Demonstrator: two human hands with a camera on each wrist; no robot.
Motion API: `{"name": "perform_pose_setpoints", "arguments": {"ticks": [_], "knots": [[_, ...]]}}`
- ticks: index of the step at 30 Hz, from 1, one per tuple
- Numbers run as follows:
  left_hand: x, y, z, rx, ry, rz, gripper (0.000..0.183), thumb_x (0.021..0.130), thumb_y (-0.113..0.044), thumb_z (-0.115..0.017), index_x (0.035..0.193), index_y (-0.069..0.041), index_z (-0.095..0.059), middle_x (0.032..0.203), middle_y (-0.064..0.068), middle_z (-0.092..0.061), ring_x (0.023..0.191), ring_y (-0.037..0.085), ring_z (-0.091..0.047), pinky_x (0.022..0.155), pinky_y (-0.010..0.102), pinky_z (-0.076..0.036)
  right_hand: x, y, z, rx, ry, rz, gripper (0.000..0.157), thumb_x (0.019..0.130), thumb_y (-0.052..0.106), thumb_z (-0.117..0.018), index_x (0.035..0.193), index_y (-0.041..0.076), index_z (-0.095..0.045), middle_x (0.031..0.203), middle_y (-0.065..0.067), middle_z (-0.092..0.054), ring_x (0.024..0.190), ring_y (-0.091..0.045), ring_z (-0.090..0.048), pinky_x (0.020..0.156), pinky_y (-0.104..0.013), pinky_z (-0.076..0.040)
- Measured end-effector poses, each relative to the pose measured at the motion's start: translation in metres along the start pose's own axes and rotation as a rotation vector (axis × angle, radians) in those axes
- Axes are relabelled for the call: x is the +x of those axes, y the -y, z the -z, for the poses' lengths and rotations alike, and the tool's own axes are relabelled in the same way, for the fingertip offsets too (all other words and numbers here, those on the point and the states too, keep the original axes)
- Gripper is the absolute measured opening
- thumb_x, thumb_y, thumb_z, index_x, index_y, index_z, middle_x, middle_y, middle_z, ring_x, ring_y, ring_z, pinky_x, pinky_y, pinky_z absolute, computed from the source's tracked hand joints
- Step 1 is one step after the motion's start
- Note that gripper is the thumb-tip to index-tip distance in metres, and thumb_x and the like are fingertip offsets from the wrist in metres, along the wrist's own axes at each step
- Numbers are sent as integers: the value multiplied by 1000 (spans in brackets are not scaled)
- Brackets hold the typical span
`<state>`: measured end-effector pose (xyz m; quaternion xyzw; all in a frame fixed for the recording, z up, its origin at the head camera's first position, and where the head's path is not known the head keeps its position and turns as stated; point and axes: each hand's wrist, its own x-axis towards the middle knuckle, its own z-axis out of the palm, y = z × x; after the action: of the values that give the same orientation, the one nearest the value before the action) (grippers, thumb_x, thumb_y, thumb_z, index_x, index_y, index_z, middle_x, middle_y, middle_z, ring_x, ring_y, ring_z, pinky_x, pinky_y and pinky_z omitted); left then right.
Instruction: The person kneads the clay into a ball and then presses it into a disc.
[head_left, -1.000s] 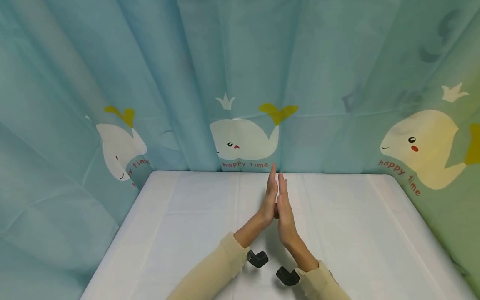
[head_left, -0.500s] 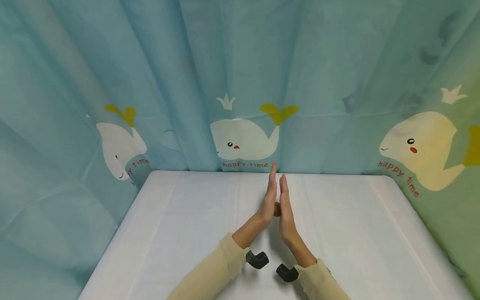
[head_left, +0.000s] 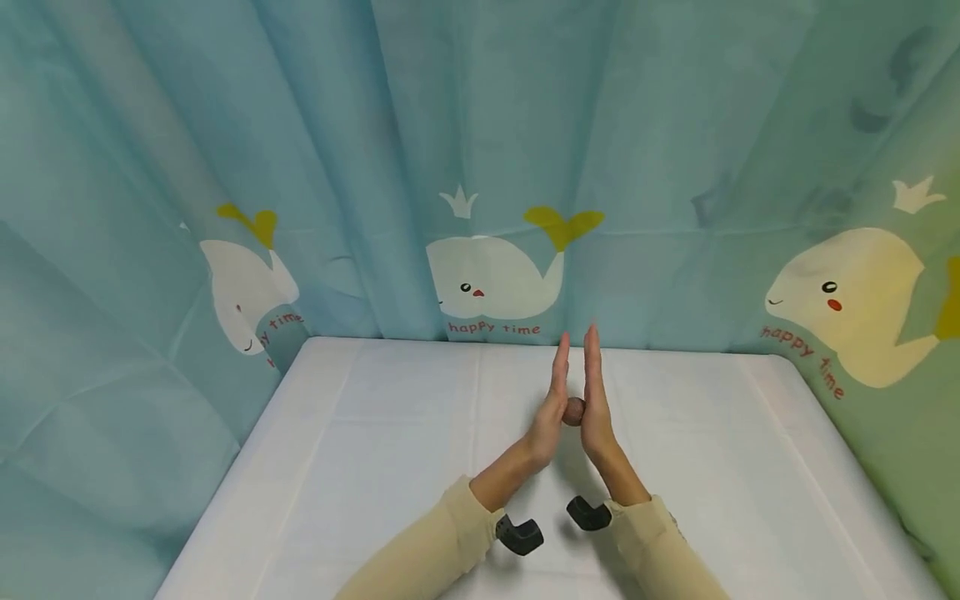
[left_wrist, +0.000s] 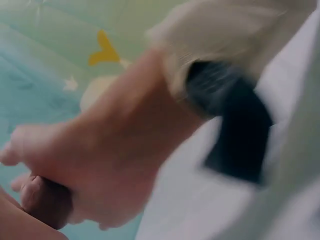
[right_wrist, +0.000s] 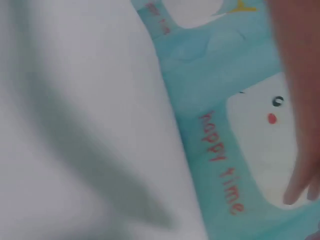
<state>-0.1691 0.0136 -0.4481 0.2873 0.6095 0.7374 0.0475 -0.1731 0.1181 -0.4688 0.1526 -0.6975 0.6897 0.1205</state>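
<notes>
A small brown ball (head_left: 573, 412) sits between the two palms in the head view, above the white table. My left hand (head_left: 547, 421), fingers straight and pointing forward, presses on its left side. The right hand (head_left: 597, 412) faces it with flat, straight fingers and touches the ball's right side. Seen from the left wrist, the dark brown ball (left_wrist: 52, 204) lies against a palm, partly covered by a hand at the lower left corner. That view is blurred. In the right wrist view, only part of a hand (right_wrist: 305, 110) shows along the right edge, and no ball is visible.
The white table (head_left: 390, 433) reaches back to a blue-green curtain (head_left: 480, 108) printed with whales. Curtain also hangs along both sides. A black wrist device (head_left: 519, 535) sticks out from the left sleeve, another black device (head_left: 588, 513) from the right.
Both hands have shifted right with the ball. The right hand has slid forward and the left slightly back. The gap between the palms is wider, so more of the ball shows.
</notes>
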Motion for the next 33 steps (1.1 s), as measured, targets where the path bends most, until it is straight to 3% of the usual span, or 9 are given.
{"name": "perform_pose_setpoints", "arguments": {"ticks": [4, 7, 9, 14, 17, 20, 28, 30, 33], "knots": [[11, 1, 8, 5, -68, 36, 71, 108, -57, -5, 166, -17, 6, 172, -1, 8, 157, 20, 7, 124, 52, 4, -19, 1, -14, -10, 29, 26, 56, 113, 35, -12, 167, 25, -3, 173, 0, 3, 85, -5, -53, 89, -24, -41], [17, 9, 14, 5, -108, 80, 68, 109, -54, -4, 166, -19, 5, 173, 1, 6, 158, 21, 2, 124, 53, 3, -26, 12, -26, -46, 42, 85, 57, 112, 33, -15, 167, 20, -6, 173, 0, 0, 151, -18, -24, 122, -50, -9], [18, 13, 14, 18, -100, 85, 66, 110, -51, -4, 166, -18, 6, 173, 3, 7, 158, 23, 1, 124, 54, 2, -22, 18, -26, -56, 36, 110, 57, 112, 35, -16, 167, 20, -7, 173, 1, -3, 157, -18, 7, 122, -54, 4], [7, 4, 3, 17, -18, 47, 67, 110, -53, -5, 165, -18, 12, 172, 0, 13, 157, 24, 5, 125, 50, 2, -1, 20, -10, -18, -15, 15, 52, 113, 42, -11, 165, 41, -6, 171, 13, -8, 150, -8, -23, 109, -26, -31], [5, -9, 0, 23, 14, 27, 72, 107, -60, -4, 165, -21, 11, 171, -4, 12, 157, 20, 6, 125, 49, 2, 0, 8, -3, 38, -17, -22, 52, 113, 40, -8, 164, 44, -3, 171, 12, -7, 150, -9, -21, 111, -33, -32], [9, -15, 5, 40, 2, 38, 74, 106, -63, -3, 166, -21, 9, 172, -5, 9, 157, 16, 6, 124, 49, 3, -10, -1, -10, 74, -6, -20, 53, 113, 38, -7, 165, 38, -1, 171, 11, -4, 155, -7, -2, 122, -52, -7], [9, 7, 11, -61, -59, 135, 63, 111, -48, -7, 166, -20, 6, 173, 2, 9, 158, 23, 6, 125, 50, 4, -16, 25, -23, -36, 4, 86, 58, 112, 38, -14, 167, 24, -6, 173, 5, -2, 157, -13, 4, 123, -45, 2], [6, 5, 5, -86, -31, 136, 64, 111, -49, -6, 166, -20, 8, 172, 4, 10, 158, 24, 6, 125, 48, 2, -5, 27, -15, -38, -21, 81, 57, 112, 40, -15, 167, 27, -7, 173, 5, -3, 156, -8, 1, 122, -33, -7], [3, -3, -1, -130, -11, 126, 67, 110, -55, -7, 166, -22, 9, 172, 5, 9, 158, 26, 3, 126, 47, 0, 3, 21, -4, -9, -54, -6, 54, 112, 43, -12, 165, 39, -5, 172, 9, -2, 126, -3, -47, 86, -20, -41]]}}
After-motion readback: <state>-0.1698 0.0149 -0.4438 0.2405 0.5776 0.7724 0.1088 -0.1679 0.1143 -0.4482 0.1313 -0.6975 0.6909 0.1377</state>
